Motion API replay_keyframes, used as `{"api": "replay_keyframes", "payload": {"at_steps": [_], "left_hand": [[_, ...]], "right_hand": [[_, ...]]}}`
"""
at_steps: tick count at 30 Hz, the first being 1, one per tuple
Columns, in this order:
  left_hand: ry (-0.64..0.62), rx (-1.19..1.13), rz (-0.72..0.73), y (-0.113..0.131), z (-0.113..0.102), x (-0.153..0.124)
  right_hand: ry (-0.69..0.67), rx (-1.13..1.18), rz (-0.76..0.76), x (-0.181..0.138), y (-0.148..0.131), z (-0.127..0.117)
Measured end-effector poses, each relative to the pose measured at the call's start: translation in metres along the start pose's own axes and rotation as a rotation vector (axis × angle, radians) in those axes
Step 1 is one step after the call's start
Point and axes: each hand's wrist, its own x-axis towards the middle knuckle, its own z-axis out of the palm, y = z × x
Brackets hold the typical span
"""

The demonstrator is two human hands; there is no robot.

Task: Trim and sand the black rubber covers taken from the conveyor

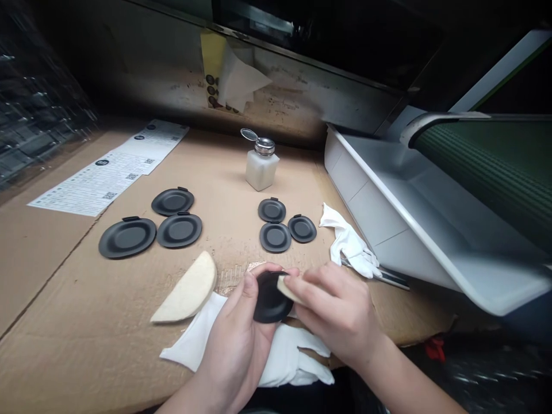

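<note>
You're likely wiping | left grip (235, 345) clamped on round black plastic-looking dish (268, 302), near edge of bench (107, 362) | right grip (338, 310) pinching small cream felt-like pad (286, 289) | next needs even pressure

Black discs (179, 230) and bottle (261, 170) on cardboard (86, 305)

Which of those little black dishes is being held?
The black dish in the left hand; the other six dishes lie on the cardboard, in two groups of three.
</note>
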Motion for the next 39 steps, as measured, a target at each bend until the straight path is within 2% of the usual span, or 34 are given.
{"api": "replay_keyframes", "payload": {"at_steps": [3, 8, 14, 19, 22, 24, 29, 33, 39], "left_hand": [[0.026, 0.011, -0.006, 0.001, 0.001, -0.001], [0.007, -0.013, -0.018, 0.001, 0.002, 0.0], [0.022, 0.018, -0.007, 0.001, 0.002, 0.001], [0.055, -0.008, -0.002, 0.001, 0.004, 0.002], [0.053, -0.008, -0.007, 0.001, 0.005, 0.0], [0.051, -0.014, -0.002, 0.0, 0.005, -0.001], [-0.014, -0.059, -0.012, 0.001, 0.002, 0.0], [-0.016, -0.061, -0.001, 0.0, 0.002, 0.002], [0.05, -0.059, -0.046, 0.001, 0.005, -0.001]], "right_hand": [[0.003, -0.034, 0.001, 0.004, 0.004, -0.001], [0.014, -0.013, 0.066, -0.01, -0.009, -0.001], [0.056, -0.043, 0.074, 0.001, -0.004, 0.006], [0.019, 0.014, 0.267, -0.018, 0.011, -0.006], [0.057, 0.024, 0.354, -0.028, 0.019, -0.018], [0.088, 0.055, 0.304, -0.028, 0.02, -0.021], [-0.019, 0.286, 0.061, -0.021, 0.014, -0.014], [0.001, 0.279, 0.043, -0.022, 0.004, -0.005], [0.091, 0.217, 0.013, -0.013, -0.029, 0.01]]}}
